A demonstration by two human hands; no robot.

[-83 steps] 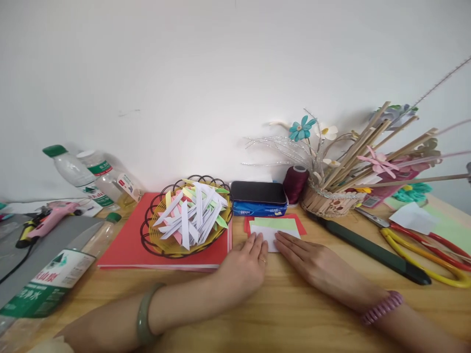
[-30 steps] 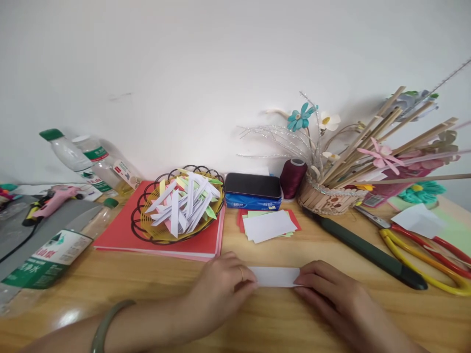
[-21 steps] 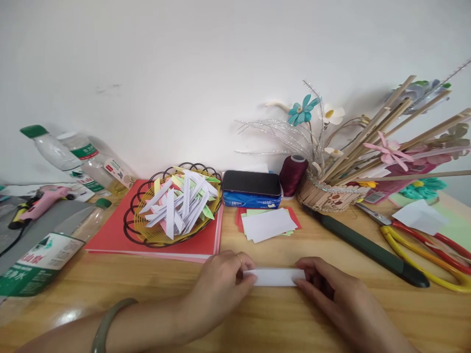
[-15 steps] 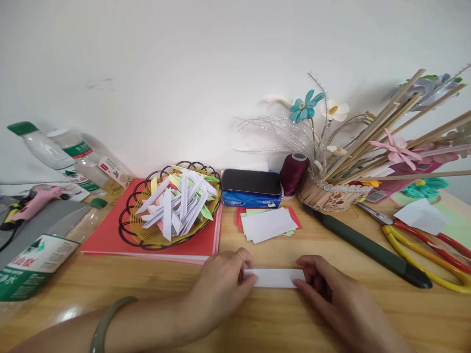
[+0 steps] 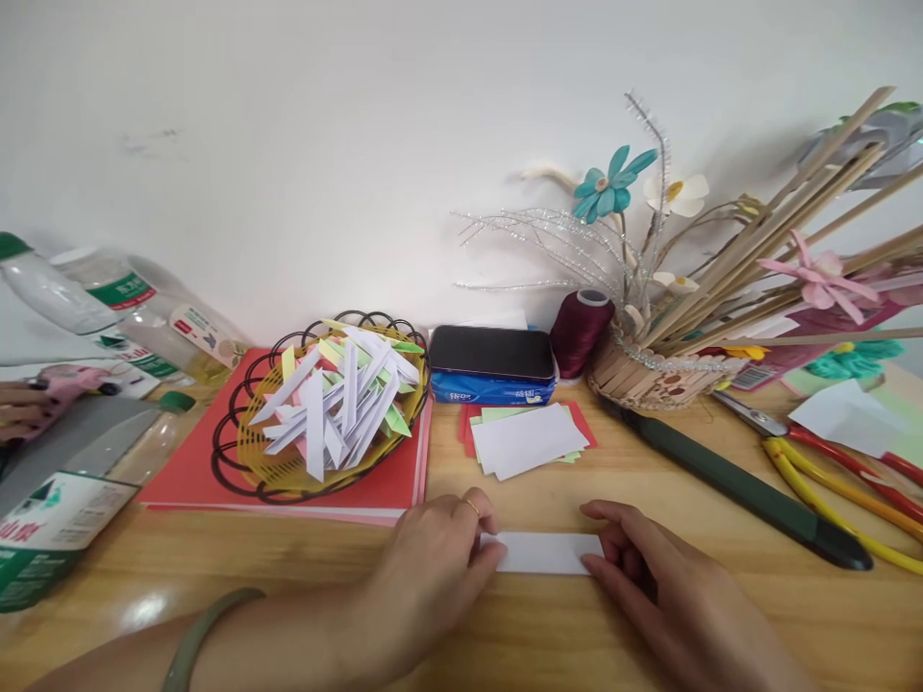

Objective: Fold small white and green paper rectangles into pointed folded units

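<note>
A folded white paper strip (image 5: 546, 554) lies level just above the wooden table in front of me. My left hand (image 5: 441, 553) is closed, pinching the strip's left end between thumb and fingers. At the other end, my right hand (image 5: 660, 577) has its thumb on the corner and its fingers curled behind, also pinching the paper. Beyond the hands lies a small stack of paper rectangles (image 5: 530, 441), white on top with green and red below. To the left, a basket (image 5: 252, 471) holds many folded paper strips, mostly white, some yellow, green and pink.
The basket rests on red paper sheets (image 5: 180, 471). A phone (image 5: 491, 352) lies on a blue tissue pack (image 5: 468, 389), beside maroon thread (image 5: 581, 336). Scissors (image 5: 814, 471) and a dark green tool (image 5: 742, 485) lie right. Another person's hand (image 5: 20, 404) touches a pink glue gun (image 5: 72, 382).
My view has shifted slightly. Both hands keep their hold on the paper strip, with little movement. Another person's hand has come in at the left edge, on the pink glue gun.
</note>
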